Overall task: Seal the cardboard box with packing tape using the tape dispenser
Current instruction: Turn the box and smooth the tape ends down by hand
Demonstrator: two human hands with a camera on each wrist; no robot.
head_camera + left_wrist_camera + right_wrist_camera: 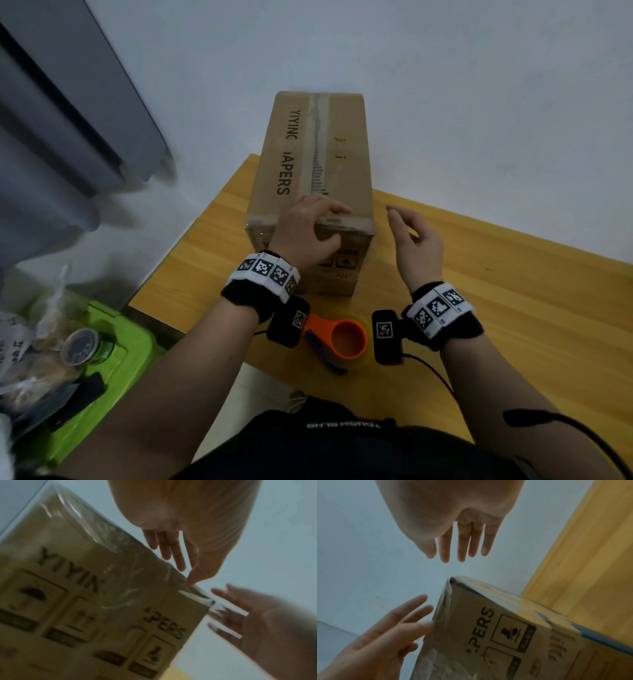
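From the head view, the cardboard box (313,192) stood on the wooden table (513,291), its long axis running away toward the far wall (445,85), with a strip of clear tape (320,144) along its top seam. The left hand (308,229) lay over the near top edge of the box, fingers spread across the top and thumb down on the near face, pressing rather than gripping. The right hand (414,243) hovered just right of the box's near corner, apart from it, fingers straight and loosely together, holding nothing. The orange tape dispenser (342,335) lay on the near edge of the table between the two wrists, untouched, partly hidden by the wrist cameras. At the left, off the table, a green container (113,346) carried a jar and plastic bags, and a grey curtain (68,137) hung beyond it.

In the left wrist view, blurred, the left hand (188,527) reached over the box (85,608), fingers extended, the thumb tip touching the taped upper edge. The right hand (265,622) appeared at the lower right, fingers spread and empty, close to the box's corner.

In the right wrist view, the right hand (453,520) showed straight fingers over bare wall, grasping nothing. The box (505,635) sat below, with the left hand (385,635) flat against its taped edge.
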